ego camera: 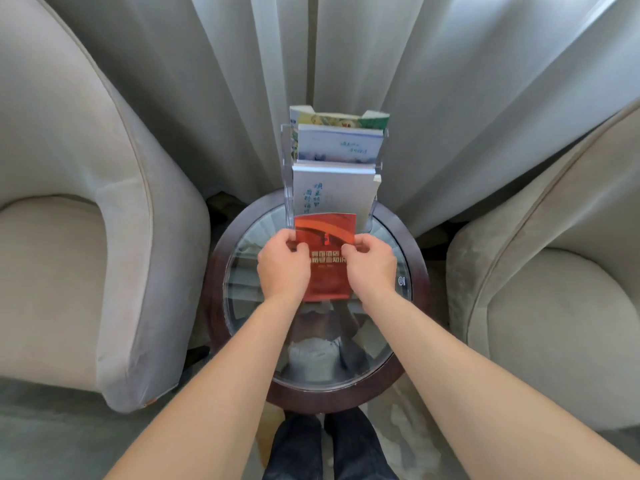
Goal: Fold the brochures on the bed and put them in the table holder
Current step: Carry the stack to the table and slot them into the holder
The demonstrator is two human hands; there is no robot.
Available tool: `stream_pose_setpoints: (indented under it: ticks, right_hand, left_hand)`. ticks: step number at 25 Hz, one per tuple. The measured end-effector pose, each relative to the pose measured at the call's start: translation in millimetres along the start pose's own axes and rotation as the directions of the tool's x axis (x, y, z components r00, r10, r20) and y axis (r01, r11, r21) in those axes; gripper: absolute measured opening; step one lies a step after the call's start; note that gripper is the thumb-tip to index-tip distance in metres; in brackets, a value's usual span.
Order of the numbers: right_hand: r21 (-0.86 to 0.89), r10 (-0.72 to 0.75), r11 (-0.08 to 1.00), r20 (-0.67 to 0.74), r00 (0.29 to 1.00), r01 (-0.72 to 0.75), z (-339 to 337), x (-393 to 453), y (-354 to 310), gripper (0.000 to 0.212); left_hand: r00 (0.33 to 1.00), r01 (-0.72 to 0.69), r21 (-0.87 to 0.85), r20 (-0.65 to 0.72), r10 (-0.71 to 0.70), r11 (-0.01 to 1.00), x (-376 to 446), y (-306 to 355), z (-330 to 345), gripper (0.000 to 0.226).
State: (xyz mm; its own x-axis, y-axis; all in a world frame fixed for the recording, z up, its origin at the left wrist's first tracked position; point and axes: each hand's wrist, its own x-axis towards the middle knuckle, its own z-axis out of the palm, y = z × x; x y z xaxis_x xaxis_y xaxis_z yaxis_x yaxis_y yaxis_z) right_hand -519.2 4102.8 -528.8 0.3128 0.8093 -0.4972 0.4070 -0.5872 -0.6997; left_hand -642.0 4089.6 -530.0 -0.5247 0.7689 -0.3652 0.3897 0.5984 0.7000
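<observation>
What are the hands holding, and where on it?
A red brochure: left hand pinches its left edge, right hand its right edge, at the upper half.

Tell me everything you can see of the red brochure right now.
The red brochure is a folded glossy paper leaflet, red-orange with curved lighter bands near the top and pale printed characters across its middle. It is held upright above the round glass table, in front of the clear holder's lowest tier. The left hand pinches its left edge and the right hand its right edge. Whether its lower edge is already in the pocket cannot be told.
</observation>
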Motion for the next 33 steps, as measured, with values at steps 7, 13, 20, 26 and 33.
stream_pose_setpoints:
  ticks: [7,13,20,26,33]
  right_hand:
    - [0.001,-0.227,0.973,-0.17,0.959,0.231,-36.2,-0.5,-67.6,0.018]
    - [0.088,-0.244,0.961,-0.178,0.953,0.262,-43.7,5.0,-85.6,0.017]
    - [0.122,-0.131,0.982,-0.117,0.984,0.146,-19.4,22.8,-41.7,0.025]
    - [0.145,-0.089,0.984,-0.079,0.993,0.1,-7.2,31.3,-26.5,0.043]
    - [0.101,-0.089,0.989,-0.153,0.984,0.105,-3.5,34.9,-23.4,0.052]
  left_hand:
    - [0.977,-0.2,-0.191,-0.114,0.18,0.961,8.8,80.6,-24.1,0.006]
    - [0.972,-0.223,-0.194,-0.122,0.202,0.955,15.0,98.7,-27.0,0.008]
    - [0.992,-0.117,-0.181,-0.072,0.105,0.977,26.9,50.5,9.2,0.005]
    - [0.994,-0.092,-0.229,-0.085,0.074,0.969,37.8,38.2,23.6,0.019]
    - [0.992,-0.11,-0.129,-0.079,0.1,0.986,40.1,32.9,20.9,0.046]
